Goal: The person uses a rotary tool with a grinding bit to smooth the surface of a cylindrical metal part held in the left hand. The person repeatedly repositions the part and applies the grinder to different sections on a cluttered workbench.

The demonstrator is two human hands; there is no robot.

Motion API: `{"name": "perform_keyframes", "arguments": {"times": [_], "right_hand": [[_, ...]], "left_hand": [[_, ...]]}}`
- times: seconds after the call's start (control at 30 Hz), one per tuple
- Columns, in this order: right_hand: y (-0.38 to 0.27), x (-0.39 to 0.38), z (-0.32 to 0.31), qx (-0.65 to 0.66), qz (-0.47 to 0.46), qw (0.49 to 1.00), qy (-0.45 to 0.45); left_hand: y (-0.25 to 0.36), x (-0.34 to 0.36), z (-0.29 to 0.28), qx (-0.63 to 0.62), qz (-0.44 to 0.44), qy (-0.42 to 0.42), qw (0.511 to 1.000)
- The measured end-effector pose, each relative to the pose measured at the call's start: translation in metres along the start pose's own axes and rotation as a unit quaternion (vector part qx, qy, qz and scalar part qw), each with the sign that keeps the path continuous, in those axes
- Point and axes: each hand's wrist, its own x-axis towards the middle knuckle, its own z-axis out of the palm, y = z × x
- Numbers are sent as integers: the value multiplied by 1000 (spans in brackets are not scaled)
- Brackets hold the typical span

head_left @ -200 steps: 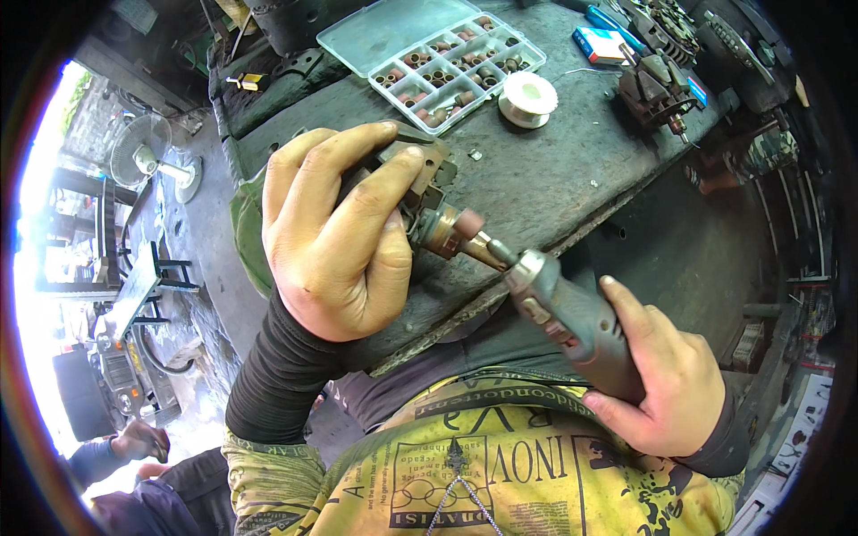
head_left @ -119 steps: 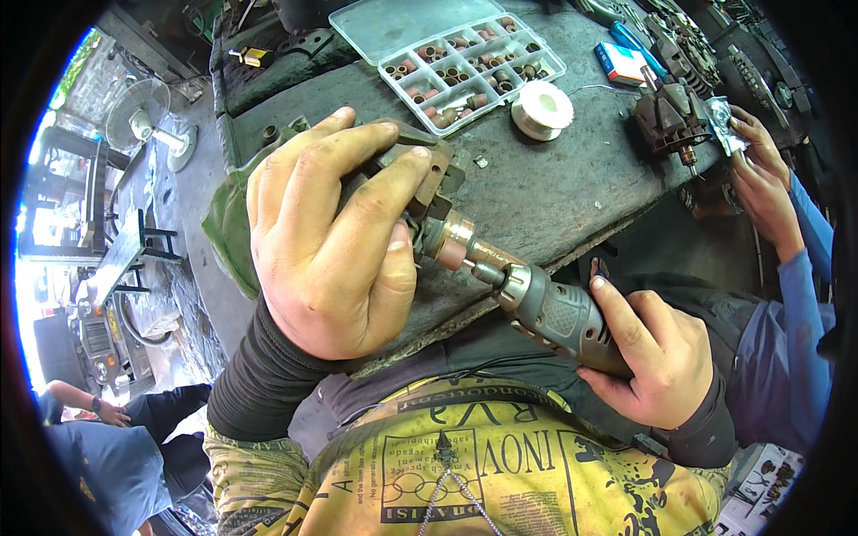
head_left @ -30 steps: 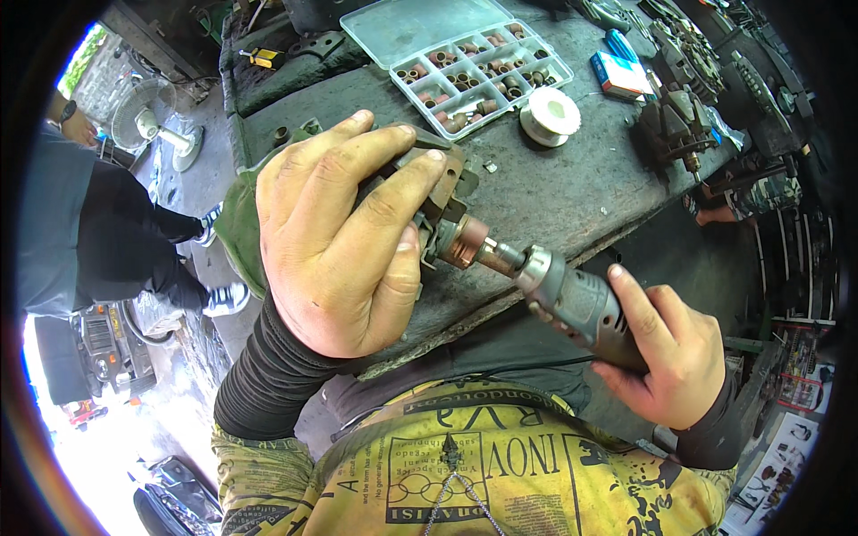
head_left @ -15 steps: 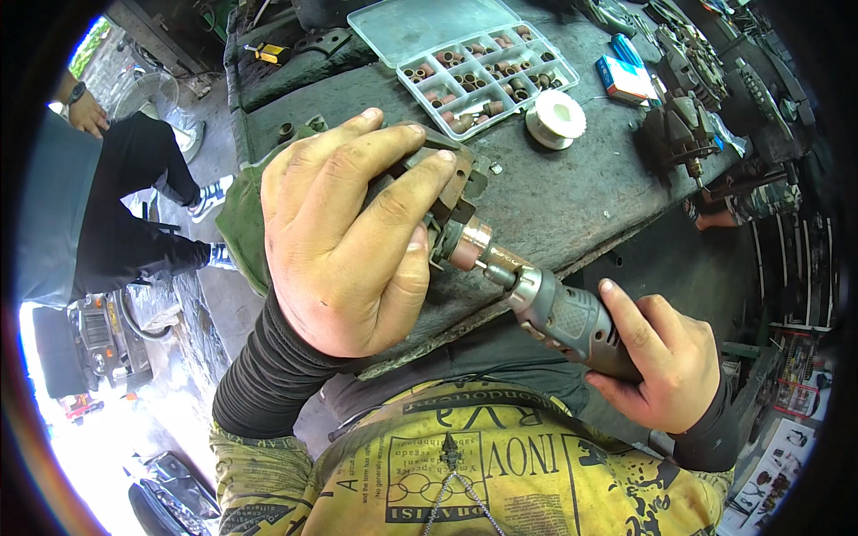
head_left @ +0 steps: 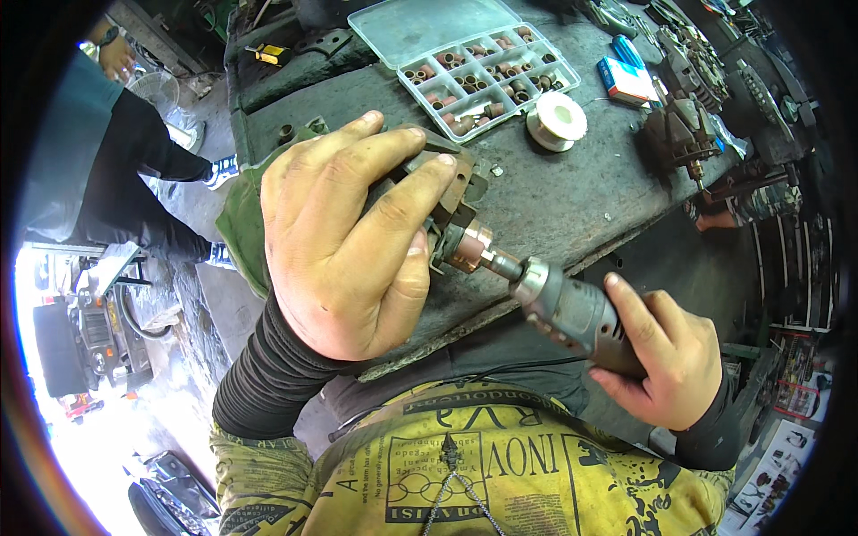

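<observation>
Rotary tool lined up with round end of metal part

Left hand: grasping the metal part from above, fingers spread over it, part held at the near edge of the desk. Right hand: wrapped round the rotary tool's grey body, nose angled up-left. Shaft runs to the mouth of the part's coppery end; tip hidden, can't tell if it touches inside. Green cloth beside the left hand. Behind: open clear box of small sanding sleeves, white spool just beside it. Similar metal assembly further right. Another person at far left.
</observation>
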Motion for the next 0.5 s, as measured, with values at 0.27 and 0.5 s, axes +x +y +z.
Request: {"name": "perform_keyframes", "arguments": {"times": [0.27, 0.5], "right_hand": [[2, 0, -2, -6, 0, 1000, 3], [4, 1, -3, -16, 10, 1000, -23]], "left_hand": [[1, 0, 0, -1, -4, 0, 1000], [1, 0, 1, 1, -6, 6, 1000]]}}
